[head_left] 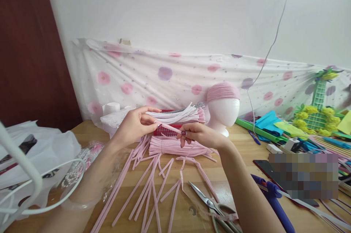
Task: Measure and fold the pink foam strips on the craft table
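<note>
A pink pipe cleaner (168, 127) stretches between my two hands above the table. My left hand (139, 123) pinches one end between thumb and fingers. Farther right, my right hand (197, 134) is closed on the other part of it. Behind and below lies a thick bundle of pink pipe cleaners (164, 146), with loose pink pipe cleaners (153, 185) fanned out toward me. A narrow tape measure (181, 174) hangs or lies below my right hand and runs toward the scissors (211, 203), which rest on the table.
A red basket (171, 130) holds white and pink pipe cleaners. A white foam head (223, 110) wears a pink wrapped cap. At right are a blue glue gun (276, 203), a phone (270, 171) and coloured craft pieces. Plastic bags (55, 145) and a white cable lie left.
</note>
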{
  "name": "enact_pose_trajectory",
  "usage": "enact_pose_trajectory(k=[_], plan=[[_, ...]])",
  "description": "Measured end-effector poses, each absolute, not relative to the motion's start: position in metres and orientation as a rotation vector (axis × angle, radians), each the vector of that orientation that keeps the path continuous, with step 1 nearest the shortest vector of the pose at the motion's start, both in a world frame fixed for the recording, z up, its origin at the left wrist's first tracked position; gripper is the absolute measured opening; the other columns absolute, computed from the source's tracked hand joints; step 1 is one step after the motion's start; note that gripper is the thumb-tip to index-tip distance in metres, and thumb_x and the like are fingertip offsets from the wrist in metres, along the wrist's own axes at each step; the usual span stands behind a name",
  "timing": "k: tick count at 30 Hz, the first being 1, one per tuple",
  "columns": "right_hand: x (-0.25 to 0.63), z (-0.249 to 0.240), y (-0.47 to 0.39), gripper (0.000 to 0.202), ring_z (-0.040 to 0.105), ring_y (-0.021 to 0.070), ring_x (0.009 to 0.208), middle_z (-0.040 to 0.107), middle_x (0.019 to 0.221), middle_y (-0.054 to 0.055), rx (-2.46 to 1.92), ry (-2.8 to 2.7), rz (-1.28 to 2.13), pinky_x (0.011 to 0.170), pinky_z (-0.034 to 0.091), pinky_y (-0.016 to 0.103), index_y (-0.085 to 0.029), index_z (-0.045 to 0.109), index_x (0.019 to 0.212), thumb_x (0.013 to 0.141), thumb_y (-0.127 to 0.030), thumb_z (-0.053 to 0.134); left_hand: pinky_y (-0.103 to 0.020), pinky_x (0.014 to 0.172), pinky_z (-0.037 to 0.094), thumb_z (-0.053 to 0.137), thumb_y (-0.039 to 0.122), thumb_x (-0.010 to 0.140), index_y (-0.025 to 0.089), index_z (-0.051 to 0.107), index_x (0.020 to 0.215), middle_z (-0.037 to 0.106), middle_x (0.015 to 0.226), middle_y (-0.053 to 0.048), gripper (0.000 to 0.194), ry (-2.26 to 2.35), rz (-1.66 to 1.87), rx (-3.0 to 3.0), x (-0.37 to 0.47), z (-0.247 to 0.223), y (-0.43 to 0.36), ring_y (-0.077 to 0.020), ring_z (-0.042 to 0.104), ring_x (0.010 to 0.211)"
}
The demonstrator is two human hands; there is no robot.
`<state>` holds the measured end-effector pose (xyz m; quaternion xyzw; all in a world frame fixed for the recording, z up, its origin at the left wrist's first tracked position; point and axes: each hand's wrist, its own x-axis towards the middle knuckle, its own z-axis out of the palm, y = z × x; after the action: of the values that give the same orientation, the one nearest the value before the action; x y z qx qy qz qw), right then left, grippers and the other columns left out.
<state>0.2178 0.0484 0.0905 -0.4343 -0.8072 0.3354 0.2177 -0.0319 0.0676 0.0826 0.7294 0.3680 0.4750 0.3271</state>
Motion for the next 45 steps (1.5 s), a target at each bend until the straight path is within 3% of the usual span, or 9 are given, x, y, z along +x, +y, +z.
enact_pose_trajectory(k=[19, 35, 41, 45], plan=[[0.218, 0.090, 0.050, 0.022, 0.063, 0.0178, 0.082, 0.076, 0.086, 0.006, -1.169, -2.276, 0.872, 0.077, 0.048, 0.030, -0.015, 0.068, 0.089, 0.089, -0.014, 0.046, -0.033, 0.076, 0.057, 0.079, 0.031, 0.068, 0.018, 0.067, 0.112, 0.079, 0.079, -0.002, 0.047, 1.008, 1.251, 1.855, -0.031, 0.079, 0.078, -0.0246, 0.075, 0.085], [0.214, 0.092, 0.047, 0.025, 0.062, 0.0171, 0.080, 0.076, 0.087, 0.007, -1.172, -2.316, 0.794, 0.075, 0.047, 0.028, -0.014, 0.068, 0.091, 0.090, -0.010, 0.044, -0.031, 0.077, 0.056, 0.078, 0.031, 0.070, 0.020, 0.066, 0.112, 0.076, 0.078, 0.000, 0.045, 1.005, 1.189, 1.852, -0.035, 0.077, 0.084, -0.0211, 0.072, 0.081], [0.211, 0.094, 0.043, 0.028, 0.063, 0.0170, 0.078, 0.077, 0.083, 0.006, -1.242, -2.321, 0.742, 0.074, 0.048, 0.028, -0.014, 0.068, 0.093, 0.088, -0.006, 0.042, -0.038, 0.101, 0.047, 0.073, 0.029, 0.076, 0.023, 0.072, 0.101, 0.069, 0.113, -0.005, 0.026, 0.957, 1.319, 2.276, -0.027, 0.078, 0.073, -0.0233, 0.064, 0.110], [0.210, 0.094, 0.040, 0.028, 0.063, 0.0172, 0.078, 0.077, 0.084, 0.006, -1.243, -2.321, 0.745, 0.074, 0.048, 0.029, -0.015, 0.069, 0.089, 0.088, -0.007, 0.042, -0.045, 0.104, 0.039, 0.068, 0.022, 0.084, 0.026, 0.076, 0.089, 0.068, 0.111, -0.005, 0.010, 0.942, 1.408, 2.751, -0.016, 0.075, 0.064, -0.0247, 0.057, 0.110]])
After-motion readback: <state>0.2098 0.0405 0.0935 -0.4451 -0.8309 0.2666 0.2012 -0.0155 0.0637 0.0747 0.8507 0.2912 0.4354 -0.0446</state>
